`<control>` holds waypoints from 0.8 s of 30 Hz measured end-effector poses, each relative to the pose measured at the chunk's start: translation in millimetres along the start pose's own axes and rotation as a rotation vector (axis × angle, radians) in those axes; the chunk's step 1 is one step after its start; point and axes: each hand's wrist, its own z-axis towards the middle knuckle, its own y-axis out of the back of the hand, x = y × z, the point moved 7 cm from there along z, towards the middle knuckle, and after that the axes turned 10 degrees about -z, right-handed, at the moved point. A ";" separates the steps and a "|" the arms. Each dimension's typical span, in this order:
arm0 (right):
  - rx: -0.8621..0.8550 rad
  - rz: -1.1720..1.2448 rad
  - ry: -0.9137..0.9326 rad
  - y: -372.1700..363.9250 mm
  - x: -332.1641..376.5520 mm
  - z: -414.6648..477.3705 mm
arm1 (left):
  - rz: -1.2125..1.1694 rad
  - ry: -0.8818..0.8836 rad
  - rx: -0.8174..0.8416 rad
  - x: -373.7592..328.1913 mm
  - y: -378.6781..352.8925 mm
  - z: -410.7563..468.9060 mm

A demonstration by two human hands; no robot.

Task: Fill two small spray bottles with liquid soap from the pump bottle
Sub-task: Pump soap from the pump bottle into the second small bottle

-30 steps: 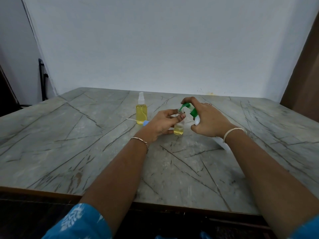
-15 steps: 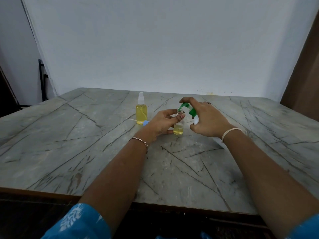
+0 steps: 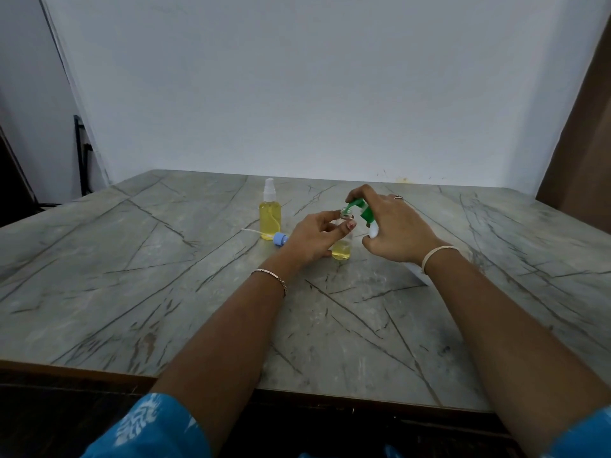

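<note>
L hand (image 3: 312, 238): fingers & thumb curled round the upper part of the small bottle (image 3: 341, 251), pinching it near the neck, bottle upright w/ base on the table (image 3: 132, 276). R hand (image 3: 398, 233): wrapped round the pump bottle (image 3: 373, 230), which is tilted over toward the left, forefinger hooked over the green pump head (image 3: 360, 209). Spout tip sits right at the small bottle's open mouth; can't tell if it touches the rim. Most of the pump bottle is hidden under the hand & wrist, only bits of white body show.

Small bottle: clear, a shallow layer of yellow soap at the bottom, so prob. early in this fill. Judging by looks it's light & thin-walled, easy to tip when the spout pushes on it, so a hold high near the neck makes sense. Narrow mouth = poor aim means soap down the outside, then it gets slippery. Pump bottle looks stiff plastic, heavier; best gripped round the shoulder w/ one finger free for pressing.

Outward: the small bottle is between both hands, just right of the L palm. Blue spray cap (image 3: 280, 238) w/ its thin tube lies on the table just left of the L hand, not yet screwed on. Just behind it stands the second spray bottle (image 3: 270, 221), capped, yellow nearly to the shoulder, so that one seems done.
</note>
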 end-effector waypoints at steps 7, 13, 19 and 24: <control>0.038 0.025 0.000 -4.5 -2.2 0.0 | 0.178 -0.076 0.070 -0.7 0.2 -2.0; 0.064 0.056 -0.017 -5.5 -3.0 -1.3 | 0.306 -0.121 0.055 1.9 -2.0 -2.7; 0.041 0.009 -0.020 -2.5 -0.5 -0.7 | 0.374 -0.174 0.043 -1.7 -2.0 -2.6; -0.005 -0.006 -0.011 -0.3 1.5 0.2 | 0.361 -0.173 0.050 -1.9 -2.3 -2.5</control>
